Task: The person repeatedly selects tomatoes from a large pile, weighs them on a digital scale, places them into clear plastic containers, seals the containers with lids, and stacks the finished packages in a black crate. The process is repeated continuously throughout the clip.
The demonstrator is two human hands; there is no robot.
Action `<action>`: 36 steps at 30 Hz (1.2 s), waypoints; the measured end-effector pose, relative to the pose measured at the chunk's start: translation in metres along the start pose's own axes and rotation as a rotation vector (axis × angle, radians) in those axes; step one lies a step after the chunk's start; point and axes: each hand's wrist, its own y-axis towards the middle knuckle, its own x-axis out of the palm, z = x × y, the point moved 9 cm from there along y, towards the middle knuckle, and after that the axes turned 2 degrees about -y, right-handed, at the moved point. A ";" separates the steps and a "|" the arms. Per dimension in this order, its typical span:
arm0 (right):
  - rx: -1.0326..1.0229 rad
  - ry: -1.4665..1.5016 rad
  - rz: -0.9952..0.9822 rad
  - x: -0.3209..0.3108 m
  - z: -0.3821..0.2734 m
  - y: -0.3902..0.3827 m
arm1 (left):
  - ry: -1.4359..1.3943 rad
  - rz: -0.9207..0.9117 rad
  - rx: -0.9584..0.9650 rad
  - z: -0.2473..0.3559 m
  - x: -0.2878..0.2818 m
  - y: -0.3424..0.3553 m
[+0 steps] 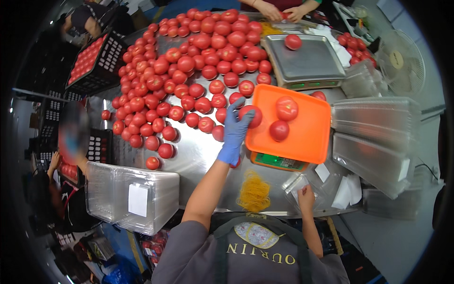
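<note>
My left hand [235,128], in a blue glove, is closed round a red tomato [251,116] at the left rim of an orange tray [316,106]. Two more tomatoes lie in the tray, one larger [287,108] and one smaller [279,130]. Under the tray sits a scale with a lit green display [278,161]. My bare right hand [306,198] is low on the right, its fingers pinched at a white sheet [297,189] over a clear plastic container [289,183]. The fingertips are partly hidden there.
Loose tomatoes [189,64] cover the metal table's far left. Yellow rubber bands [254,191] lie near me. Clear containers are stacked at left [161,196] and right [373,120]. Beyond are a second scale [305,57], a fan [399,59], a crate [101,57] and a co-worker's hands [283,12].
</note>
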 end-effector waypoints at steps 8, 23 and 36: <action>-0.155 0.037 0.304 -0.043 0.006 -0.008 | 1.054 -0.130 0.538 0.025 0.066 -0.006; -0.136 0.097 0.405 -0.091 0.053 -0.038 | 0.942 -1.465 0.579 -0.084 0.142 -0.299; -0.745 0.078 0.338 -0.158 -0.226 0.034 | 1.079 -1.515 0.400 -0.084 0.116 -0.304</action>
